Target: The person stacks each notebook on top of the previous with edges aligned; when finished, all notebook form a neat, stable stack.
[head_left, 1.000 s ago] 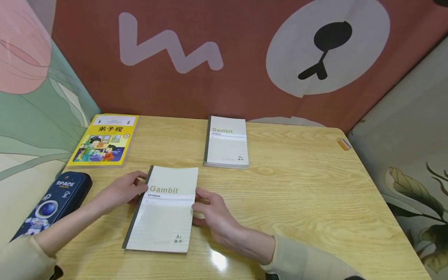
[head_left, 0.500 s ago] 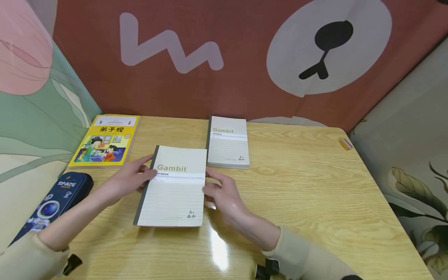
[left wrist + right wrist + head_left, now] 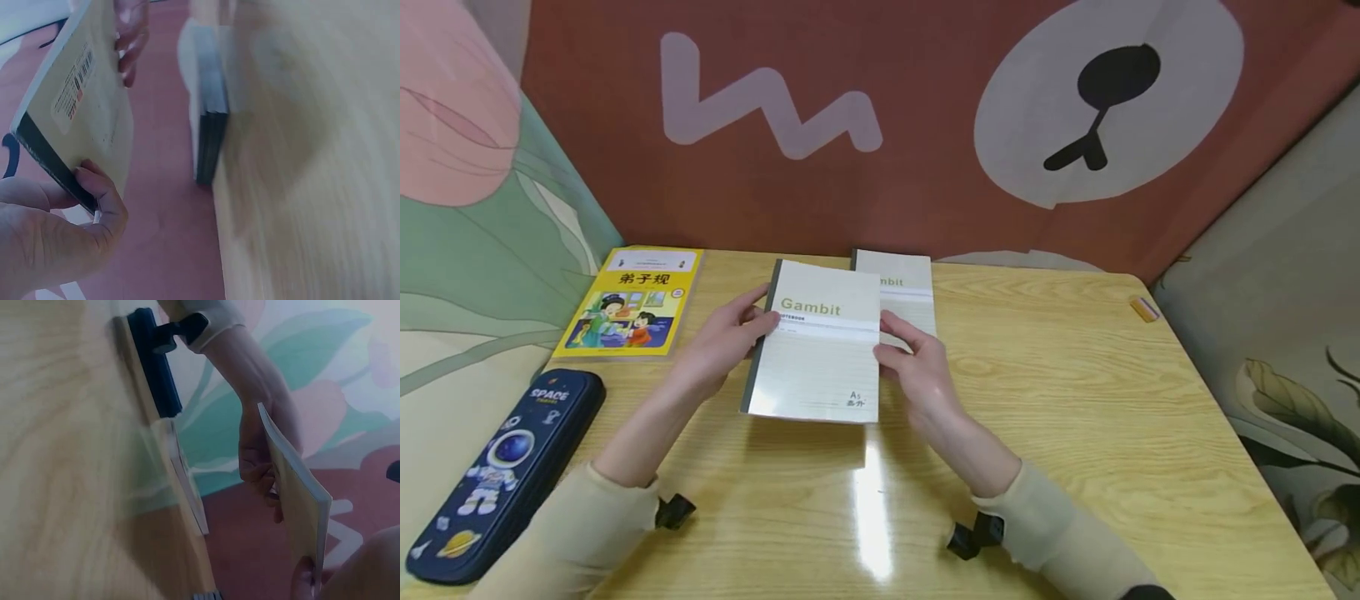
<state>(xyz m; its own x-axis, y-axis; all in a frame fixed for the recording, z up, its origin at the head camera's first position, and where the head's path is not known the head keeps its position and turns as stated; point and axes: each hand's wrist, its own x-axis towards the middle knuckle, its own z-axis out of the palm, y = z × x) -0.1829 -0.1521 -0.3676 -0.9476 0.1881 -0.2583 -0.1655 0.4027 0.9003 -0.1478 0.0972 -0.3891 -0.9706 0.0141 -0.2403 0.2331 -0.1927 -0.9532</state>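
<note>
Head view shows us holding a Gambit notebook [image 3: 820,342] lifted off the desk [image 3: 1075,400] near the middle of the frame, our left hand [image 3: 726,337] pinching its dark spine edge and our right hand [image 3: 917,367] gripping its opposite edge. Just behind it, partly covered, a second Gambit notebook [image 3: 910,287] lies flat. At the left of the frame we see a yellow picture book [image 3: 632,304] and, lower down, a dark blue space pencil case [image 3: 505,471]; a small eraser [image 3: 1142,308] sits far right.

A glossy wooden table [image 3: 1075,400] stands before a cartoon-printed red wall [image 3: 925,192].
</note>
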